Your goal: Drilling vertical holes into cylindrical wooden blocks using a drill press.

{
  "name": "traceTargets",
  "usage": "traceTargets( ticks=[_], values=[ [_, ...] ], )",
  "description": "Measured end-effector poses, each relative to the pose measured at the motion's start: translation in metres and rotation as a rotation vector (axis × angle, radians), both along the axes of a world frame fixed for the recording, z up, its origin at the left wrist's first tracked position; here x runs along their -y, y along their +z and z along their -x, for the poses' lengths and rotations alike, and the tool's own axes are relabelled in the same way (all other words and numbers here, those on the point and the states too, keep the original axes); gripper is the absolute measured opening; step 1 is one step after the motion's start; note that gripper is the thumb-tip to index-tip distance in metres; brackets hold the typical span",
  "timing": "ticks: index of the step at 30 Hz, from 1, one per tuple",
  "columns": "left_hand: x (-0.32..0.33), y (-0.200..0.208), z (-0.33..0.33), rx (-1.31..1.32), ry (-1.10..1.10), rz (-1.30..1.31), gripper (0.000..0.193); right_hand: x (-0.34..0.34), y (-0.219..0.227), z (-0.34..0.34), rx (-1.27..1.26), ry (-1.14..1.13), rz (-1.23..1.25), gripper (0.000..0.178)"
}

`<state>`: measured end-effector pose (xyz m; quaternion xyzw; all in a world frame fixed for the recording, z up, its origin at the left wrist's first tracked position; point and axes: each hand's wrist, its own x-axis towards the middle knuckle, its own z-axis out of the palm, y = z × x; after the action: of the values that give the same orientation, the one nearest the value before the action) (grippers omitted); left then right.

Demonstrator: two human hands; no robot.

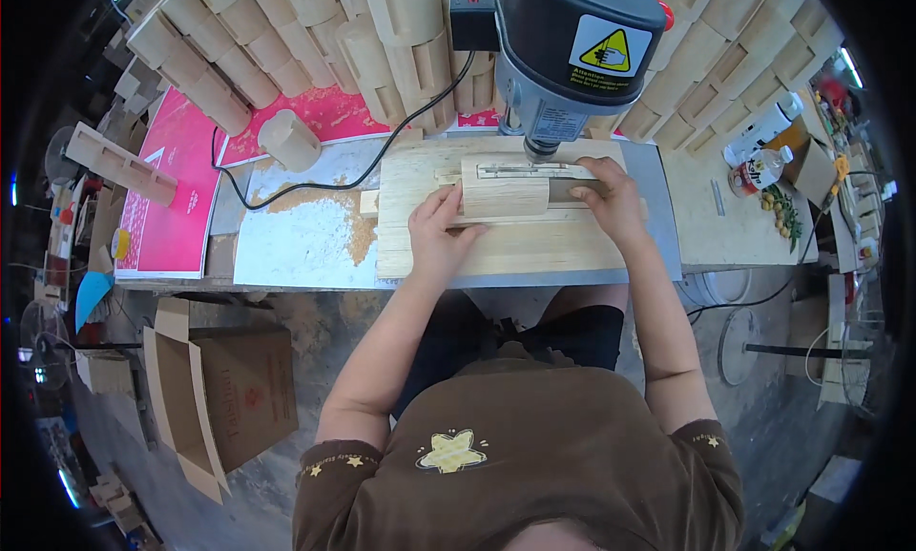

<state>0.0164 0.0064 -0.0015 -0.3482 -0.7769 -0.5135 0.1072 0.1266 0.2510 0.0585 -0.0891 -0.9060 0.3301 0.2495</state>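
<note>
A pale wooden block (pixel 506 197) with a rounded face lies under the drill press (pixel 572 60), on a wooden base board (pixel 506 253). Along its upper side runs a narrow light strip (pixel 534 170) with a slot, directly below the chuck (pixel 541 150). My left hand (pixel 443 234) presses the block's left end, fingers together and thumb along the lower edge. At the right end, my right hand (pixel 613 200) curls round the block and strip, thumb below and fingers above. What lies beneath its fingertips is hidden.
Stacked wooden cylinders (pixel 410 74) with cut recesses line the back. A black cable (pixel 382 155) crosses the sawdust-covered left side. One cylinder (pixel 289 141) stands apart. A bottle (pixel 760 171) is at the right; an open cardboard box (pixel 243 394) sits on the floor.
</note>
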Motion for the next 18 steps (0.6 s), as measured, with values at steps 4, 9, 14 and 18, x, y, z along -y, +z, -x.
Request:
traceTargets(
  ticks=[4,9,14,18],
  values=[
    [0.001,0.005,-0.001,0.148,0.015,-0.017,0.062,-0.002,0.016,0.000,0.042,0.094,0.164,0.051],
    [0.003,-0.006,0.005,0.016,0.018,0.015,0.046,-0.025,0.089,0.019,-0.345,0.078,0.508,0.060],
    [0.005,-0.003,0.003,0.031,0.049,0.112,0.046,0.000,0.185,0.062,-0.558,-0.093,-0.211,0.028],
    [0.007,0.002,0.007,0.104,-0.004,0.256,0.048,-0.011,0.196,0.057,-0.241,-0.166,-0.330,0.026]
  ],
)
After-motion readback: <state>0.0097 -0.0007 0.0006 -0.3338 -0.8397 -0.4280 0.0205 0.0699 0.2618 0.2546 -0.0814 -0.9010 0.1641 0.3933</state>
